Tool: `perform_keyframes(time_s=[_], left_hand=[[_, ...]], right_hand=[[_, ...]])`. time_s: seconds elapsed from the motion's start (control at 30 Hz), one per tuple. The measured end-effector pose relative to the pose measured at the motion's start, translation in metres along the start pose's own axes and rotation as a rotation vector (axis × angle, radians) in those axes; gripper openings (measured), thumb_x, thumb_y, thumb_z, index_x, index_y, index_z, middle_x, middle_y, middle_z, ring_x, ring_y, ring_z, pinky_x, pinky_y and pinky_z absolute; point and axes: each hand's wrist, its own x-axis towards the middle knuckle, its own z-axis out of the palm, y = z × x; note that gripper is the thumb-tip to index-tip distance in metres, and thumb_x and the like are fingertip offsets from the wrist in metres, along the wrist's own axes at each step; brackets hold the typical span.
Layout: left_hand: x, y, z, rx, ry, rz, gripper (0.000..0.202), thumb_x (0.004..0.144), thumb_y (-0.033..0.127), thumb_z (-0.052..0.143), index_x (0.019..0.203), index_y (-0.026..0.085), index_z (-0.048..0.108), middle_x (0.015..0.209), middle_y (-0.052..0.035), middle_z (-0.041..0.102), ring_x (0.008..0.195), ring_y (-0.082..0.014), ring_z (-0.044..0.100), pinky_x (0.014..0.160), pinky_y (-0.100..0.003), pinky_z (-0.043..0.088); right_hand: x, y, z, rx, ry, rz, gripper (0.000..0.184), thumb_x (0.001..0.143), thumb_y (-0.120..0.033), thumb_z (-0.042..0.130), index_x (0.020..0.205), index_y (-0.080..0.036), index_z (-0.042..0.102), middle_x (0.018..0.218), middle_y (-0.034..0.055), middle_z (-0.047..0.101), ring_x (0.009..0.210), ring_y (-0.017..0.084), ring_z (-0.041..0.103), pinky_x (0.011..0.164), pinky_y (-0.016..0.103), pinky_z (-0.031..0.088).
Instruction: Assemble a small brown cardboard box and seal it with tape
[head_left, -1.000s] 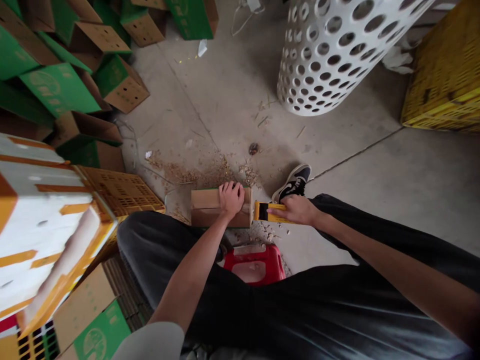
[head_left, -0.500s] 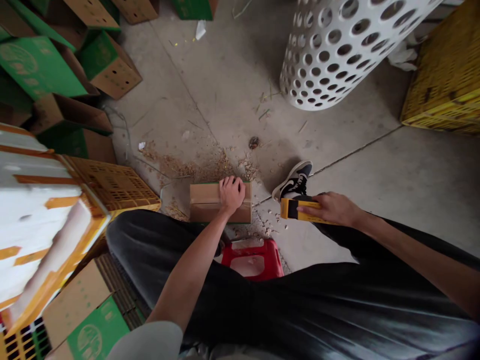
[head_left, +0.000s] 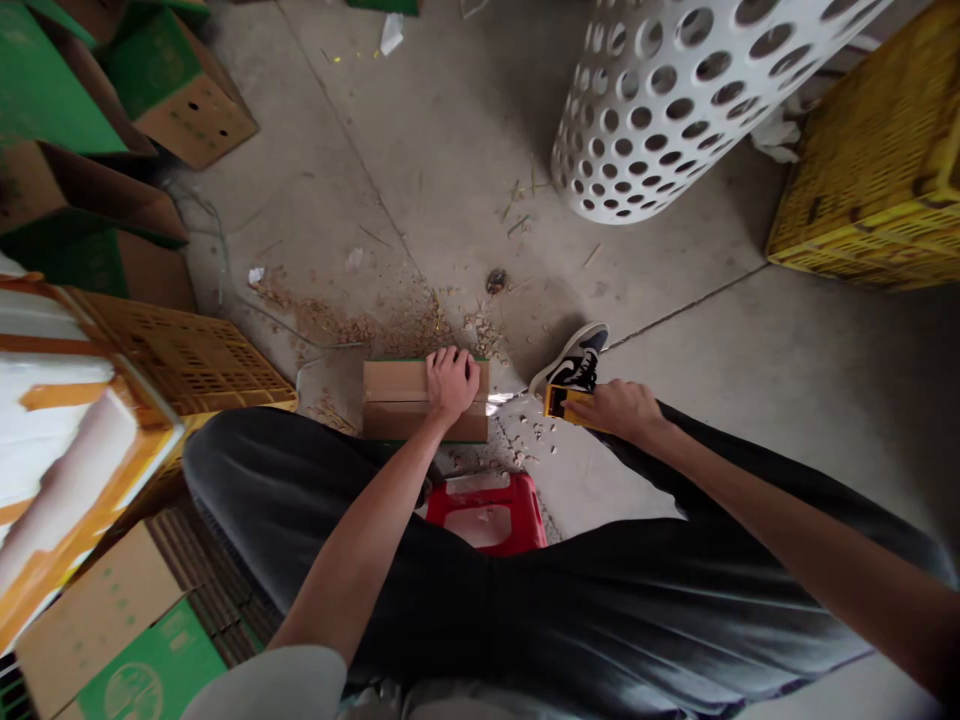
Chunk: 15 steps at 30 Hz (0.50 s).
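On the floor between my legs lies a closed cardboard box (head_left: 397,385) with its flaps folded together along a seam. My left hand (head_left: 452,383) presses on its right part, fingers bent over the far edge. To the right, my right hand (head_left: 622,408) grips a yellow and black tape dispenser (head_left: 559,402), held above the floor in front of my shoe (head_left: 577,358). A shiny strip (head_left: 504,400), apparently clear tape, runs from the box's right end toward the dispenser. My fingers hide part of the dispenser.
A red stool (head_left: 529,510) stands just below the box. Yellow crates (head_left: 862,190) and a white perforated basket (head_left: 637,130) are at the upper right. Green and brown boxes (head_left: 180,85), an orange-brown crate (head_left: 187,350) and flat cartons (head_left: 97,620) line the left. Small chips litter the floor.
The view has shifted, so most things appear farther left. My right hand has come a little closer to the box, the dispenser tilts more, and a shiny strip now shows beside the box.
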Motion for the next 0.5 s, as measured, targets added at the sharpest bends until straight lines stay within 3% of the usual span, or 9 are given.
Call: perform_keyframes(time_s=[0.23, 0.5], left_hand=[[0.000, 0.002, -0.003, 0.008, -0.018, -0.002, 0.035, 0.107, 0.027, 0.038, 0.092, 0.021, 0.070, 0.097, -0.0143, 0.071, 0.101, -0.0297, 0.060, 0.094, -0.045, 0.037], [0.000, 0.006, -0.008, -0.032, -0.054, -0.044, 0.036, 0.106, 0.027, 0.036, 0.094, 0.021, 0.070, 0.101, -0.0156, 0.071, 0.105, -0.0307, 0.059, 0.097, -0.046, 0.036]], right_hand=[[0.027, -0.069, 0.011, 0.033, -0.025, -0.059, 0.062, 0.104, -0.058, 0.049, 0.125, -0.006, 0.077, 0.126, 0.0317, 0.071, 0.120, 0.037, 0.069, 0.098, 0.042, 0.050], [0.049, -0.116, 0.019, 0.088, -0.002, -0.118, 0.055, 0.104, -0.052, 0.052, 0.128, -0.009, 0.076, 0.129, 0.0280, 0.071, 0.123, 0.033, 0.068, 0.098, 0.035, 0.050]])
